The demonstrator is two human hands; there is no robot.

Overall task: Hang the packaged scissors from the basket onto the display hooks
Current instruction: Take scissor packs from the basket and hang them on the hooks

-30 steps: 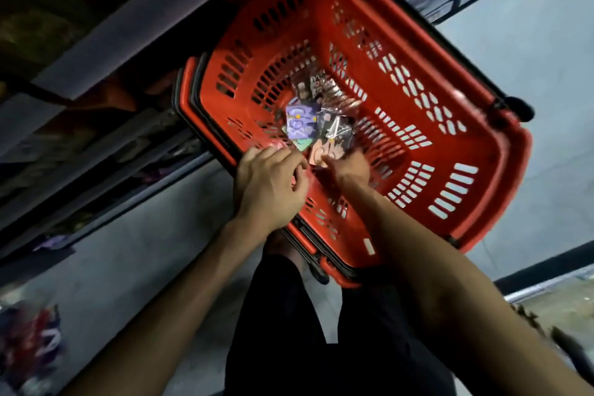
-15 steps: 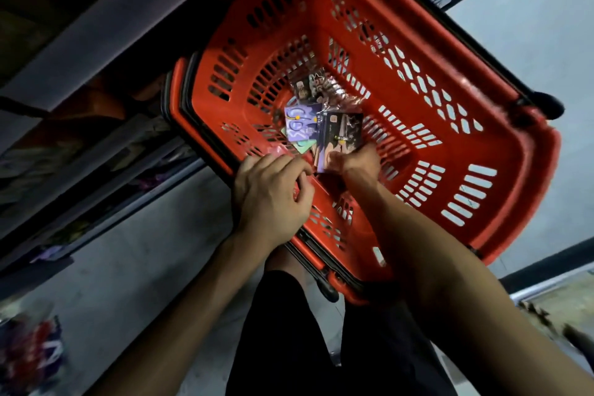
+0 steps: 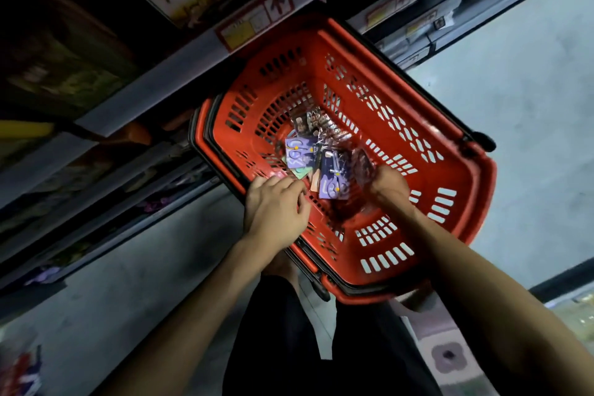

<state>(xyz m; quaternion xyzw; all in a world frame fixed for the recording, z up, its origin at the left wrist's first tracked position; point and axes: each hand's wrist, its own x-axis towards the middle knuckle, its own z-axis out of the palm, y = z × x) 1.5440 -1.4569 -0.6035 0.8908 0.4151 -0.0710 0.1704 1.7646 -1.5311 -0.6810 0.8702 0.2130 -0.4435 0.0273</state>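
Packaged scissors (image 3: 334, 180): purple card, lying on the floor of the basket (image 3: 463, 190), near its centre. A second purple pack (image 3: 299, 154) lies just beside it at 10 o'clock, with darker packs (image 3: 308, 122) beyond at 11.

Right hand (image 3: 390, 185): inside the basket at 3 o'clock of the scissors, fingers closed on a clear pack (image 3: 363, 164). The pack is blurred and its contents are unreadable.

Left hand (image 3: 276, 206): at 8 o'clock, fingers curled over the basket rim. Whether it grips the rim, I cannot tell.

Shelf edge (image 3: 193, 51) at 12. No display hooks in view.

Judgement: picking stage. Several packs are yet to hang and none is seen hung.
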